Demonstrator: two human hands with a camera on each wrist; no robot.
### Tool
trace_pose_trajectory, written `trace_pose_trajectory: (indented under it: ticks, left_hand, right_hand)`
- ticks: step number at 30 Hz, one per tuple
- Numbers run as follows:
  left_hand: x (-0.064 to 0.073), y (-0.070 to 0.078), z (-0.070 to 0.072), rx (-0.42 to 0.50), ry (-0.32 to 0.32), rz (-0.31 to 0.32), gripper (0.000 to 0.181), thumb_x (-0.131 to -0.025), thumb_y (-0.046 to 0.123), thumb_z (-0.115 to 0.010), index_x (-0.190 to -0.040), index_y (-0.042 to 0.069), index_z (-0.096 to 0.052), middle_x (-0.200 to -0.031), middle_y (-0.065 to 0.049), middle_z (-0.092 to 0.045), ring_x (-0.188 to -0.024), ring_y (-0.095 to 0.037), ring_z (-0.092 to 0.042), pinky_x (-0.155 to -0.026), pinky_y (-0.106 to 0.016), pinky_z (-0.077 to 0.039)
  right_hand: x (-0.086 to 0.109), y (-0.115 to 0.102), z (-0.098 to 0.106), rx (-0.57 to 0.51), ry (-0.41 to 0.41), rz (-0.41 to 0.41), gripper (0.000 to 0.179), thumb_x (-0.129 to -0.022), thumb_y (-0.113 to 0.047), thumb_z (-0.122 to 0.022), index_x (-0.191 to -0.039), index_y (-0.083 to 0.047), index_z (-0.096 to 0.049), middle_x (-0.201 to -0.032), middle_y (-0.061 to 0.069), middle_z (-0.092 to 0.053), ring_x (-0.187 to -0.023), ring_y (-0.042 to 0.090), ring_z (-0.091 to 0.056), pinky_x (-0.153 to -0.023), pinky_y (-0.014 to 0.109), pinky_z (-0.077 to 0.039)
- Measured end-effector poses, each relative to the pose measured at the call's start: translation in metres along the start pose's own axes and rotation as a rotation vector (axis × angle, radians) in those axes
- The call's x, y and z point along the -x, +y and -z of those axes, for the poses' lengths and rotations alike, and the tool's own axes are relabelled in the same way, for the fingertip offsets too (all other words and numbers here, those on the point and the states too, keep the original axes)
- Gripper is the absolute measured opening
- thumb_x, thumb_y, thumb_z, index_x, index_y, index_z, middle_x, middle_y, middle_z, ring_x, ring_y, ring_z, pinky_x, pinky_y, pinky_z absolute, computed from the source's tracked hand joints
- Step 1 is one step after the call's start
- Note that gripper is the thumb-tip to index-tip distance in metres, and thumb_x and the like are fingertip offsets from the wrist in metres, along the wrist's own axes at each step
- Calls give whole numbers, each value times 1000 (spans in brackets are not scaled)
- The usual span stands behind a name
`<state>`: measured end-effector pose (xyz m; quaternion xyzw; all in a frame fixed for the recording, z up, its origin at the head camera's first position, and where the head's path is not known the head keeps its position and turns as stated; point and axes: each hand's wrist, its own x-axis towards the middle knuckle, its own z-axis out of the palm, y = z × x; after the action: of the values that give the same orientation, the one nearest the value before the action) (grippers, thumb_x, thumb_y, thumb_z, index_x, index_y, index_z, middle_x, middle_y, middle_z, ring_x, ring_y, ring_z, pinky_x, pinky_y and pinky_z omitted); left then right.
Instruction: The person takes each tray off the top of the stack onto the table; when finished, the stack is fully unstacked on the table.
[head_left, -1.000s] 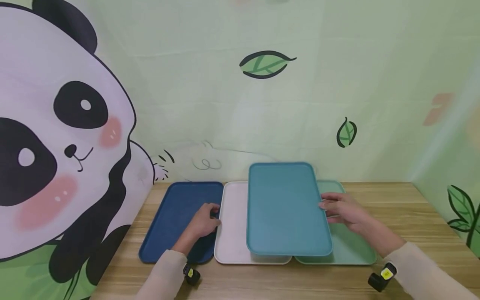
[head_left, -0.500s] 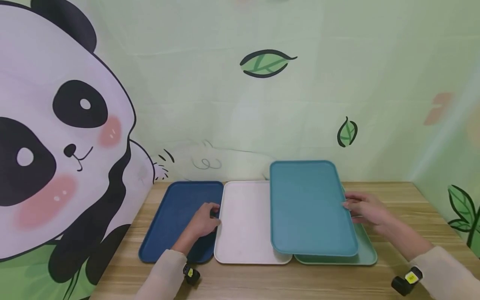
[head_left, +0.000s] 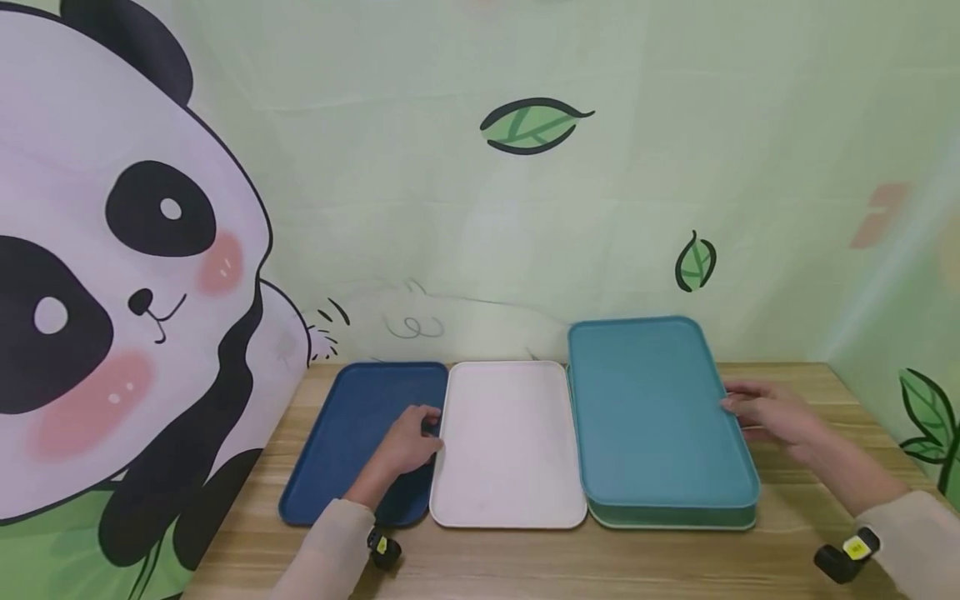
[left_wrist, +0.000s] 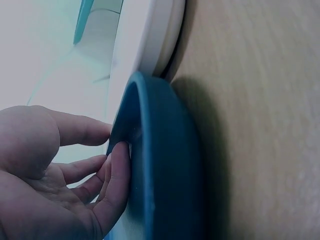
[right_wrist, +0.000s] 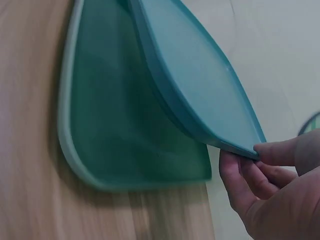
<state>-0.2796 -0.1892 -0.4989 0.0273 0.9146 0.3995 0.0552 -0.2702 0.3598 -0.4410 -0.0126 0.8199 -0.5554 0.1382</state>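
Note:
A teal tray (head_left: 660,417), raised and slightly tilted, hangs just over the pale green tray (head_left: 675,518), hiding most of it. My right hand (head_left: 772,417) grips the teal tray by its right edge; in the right wrist view the thumb lies on the rim and the fingers curl beneath. On the left, my left hand (head_left: 408,437) hovers loosely curled at the right side of the navy blue tray (head_left: 352,433). Up close in the left wrist view, its fingertips (left_wrist: 120,150) are near the tray's rim; I cannot tell whether they touch it.
A white tray (head_left: 506,450) lies flat between the navy and green trays, almost touching both. All sit on a wood-grain table (head_left: 480,567). Behind the table rises a pale green cloth (head_left: 375,167) printed with a panda and leaves.
My right hand has carried the teal tray rightwards, from over the white and green trays to above the green one. The white tray is now fully uncovered. My left hand stays put.

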Motion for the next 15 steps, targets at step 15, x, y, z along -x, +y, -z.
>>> trace_pose_trajectory:
  ticks: [15]
  left_hand:
    - [-1,2,1,-6,-2,14,50,-94,2,-71,-142,-7,-57,-129,-19,-57,-96,-27,-69,-75,-39,-63]
  right_hand:
    - [18,22,70,112,18,-35,69,-112,-20,-55,-156,21,-23,-116,-8,-69,-94,1,-68,-84,32,-61]
